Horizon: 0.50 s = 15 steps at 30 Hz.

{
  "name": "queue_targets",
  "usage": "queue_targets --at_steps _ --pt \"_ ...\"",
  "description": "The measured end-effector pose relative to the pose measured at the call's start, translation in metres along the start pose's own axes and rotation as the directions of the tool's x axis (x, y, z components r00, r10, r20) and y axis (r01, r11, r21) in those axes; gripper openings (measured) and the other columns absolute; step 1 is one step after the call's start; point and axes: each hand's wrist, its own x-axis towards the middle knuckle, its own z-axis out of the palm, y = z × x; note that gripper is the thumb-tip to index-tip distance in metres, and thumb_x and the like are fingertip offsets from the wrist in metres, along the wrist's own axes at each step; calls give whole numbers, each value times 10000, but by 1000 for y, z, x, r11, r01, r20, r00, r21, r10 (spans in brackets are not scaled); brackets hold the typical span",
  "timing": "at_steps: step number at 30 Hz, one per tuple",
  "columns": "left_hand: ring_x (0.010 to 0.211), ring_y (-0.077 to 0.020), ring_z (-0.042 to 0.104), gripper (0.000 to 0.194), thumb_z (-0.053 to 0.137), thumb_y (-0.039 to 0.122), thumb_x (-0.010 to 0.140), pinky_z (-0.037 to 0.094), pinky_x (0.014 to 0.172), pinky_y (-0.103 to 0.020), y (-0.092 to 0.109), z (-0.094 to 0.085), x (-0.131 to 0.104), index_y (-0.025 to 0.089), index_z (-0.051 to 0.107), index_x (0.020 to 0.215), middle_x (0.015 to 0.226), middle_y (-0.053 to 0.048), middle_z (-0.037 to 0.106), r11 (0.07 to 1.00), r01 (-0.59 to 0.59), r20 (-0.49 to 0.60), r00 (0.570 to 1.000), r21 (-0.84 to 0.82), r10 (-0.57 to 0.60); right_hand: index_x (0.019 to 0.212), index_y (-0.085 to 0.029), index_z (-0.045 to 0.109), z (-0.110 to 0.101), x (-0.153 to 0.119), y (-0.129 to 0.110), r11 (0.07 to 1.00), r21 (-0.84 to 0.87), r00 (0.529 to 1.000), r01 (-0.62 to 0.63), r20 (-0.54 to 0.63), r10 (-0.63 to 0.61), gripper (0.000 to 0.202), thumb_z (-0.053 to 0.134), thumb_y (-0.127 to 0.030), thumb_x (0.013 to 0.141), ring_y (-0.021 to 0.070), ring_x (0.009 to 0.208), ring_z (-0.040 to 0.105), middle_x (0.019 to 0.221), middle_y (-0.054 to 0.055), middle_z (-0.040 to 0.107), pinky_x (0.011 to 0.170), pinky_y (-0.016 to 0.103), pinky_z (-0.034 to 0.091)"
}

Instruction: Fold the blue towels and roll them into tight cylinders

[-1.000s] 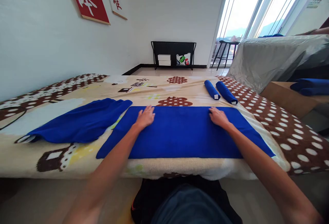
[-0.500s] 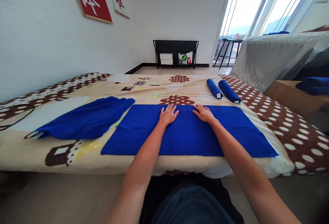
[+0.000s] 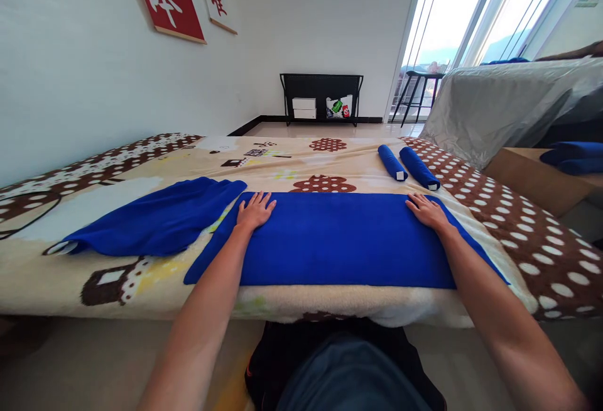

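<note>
A blue towel lies spread flat as a long rectangle along the near edge of the bed. My left hand rests palm down on its far left part, fingers apart. Near the far right corner, my right hand also lies flat on the cloth with its fingers spread. To the left is a second blue cloth, loosely laid and wrinkled. Beyond the towel on the right, two rolled blue towels with small white labels lie side by side.
A patterned blanket covers the bed. At the right stand a cardboard box with blue cloth and a surface draped in clear plastic. A black rack is against the far wall, and a stool stands by the window.
My hands have slid apart over the towel, the left one leftward and the right one rightward. The towel, the rolls and the loose cloth stay in place.
</note>
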Motion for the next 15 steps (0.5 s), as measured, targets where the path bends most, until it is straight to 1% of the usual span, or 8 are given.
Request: queue_targets --at_steps 3,6,8,11,13,15 --pt "1524 -263 167 686 154 599 974 157 1194 -600 -17 -3 0 268 296 1558 1643 -53 202 999 45 -27 999 3 -45 1533 -222 362 -2 -5 24 997 -3 997 -71 -14 71 674 218 -598 993 258 1501 240 1618 81 264 1203 525 228" --pt "1521 -274 182 679 134 562 987 163 1185 -618 -22 -2 -4 230 331 1546 1633 -81 229 998 61 -62 996 -1 -61 1519 -202 390 -2 -13 41 995 1 994 -100 -46 100 686 201 -598 992 279 1485 278 1608 103 290 1188 527 262" --pt "1518 -268 197 667 144 540 994 163 1196 -590 -24 -1 -11 211 356 1535 1624 -90 257 999 44 -86 995 -2 -44 1505 -198 415 -1 -20 49 996 4 993 -90 -74 90 665 204 -572 998 278 1478 294 1593 103 326 1192 520 262" --pt "1513 -241 219 633 208 519 996 166 1219 -504 -32 0 -29 216 374 1526 1618 -65 283 1000 -22 -100 995 3 22 1490 -193 442 0 -38 59 999 16 994 -47 -99 48 641 246 -549 993 260 1473 311 1574 99 366 1205 478 260" --pt "1509 -225 231 613 251 515 991 179 1223 -467 -43 -1 -45 239 378 1524 1618 -36 289 998 -70 -90 993 7 70 1486 -191 449 0 -55 67 999 33 994 -21 -102 24 636 267 -542 987 250 1463 334 1565 97 383 1207 450 276" --pt "1506 -216 241 606 273 513 986 191 1221 -454 -56 -3 -63 255 375 1525 1616 -22 294 995 -99 -81 992 11 99 1486 -189 449 0 -75 75 999 50 995 -9 -103 15 633 266 -531 986 246 1448 364 1557 94 396 1207 430 289"
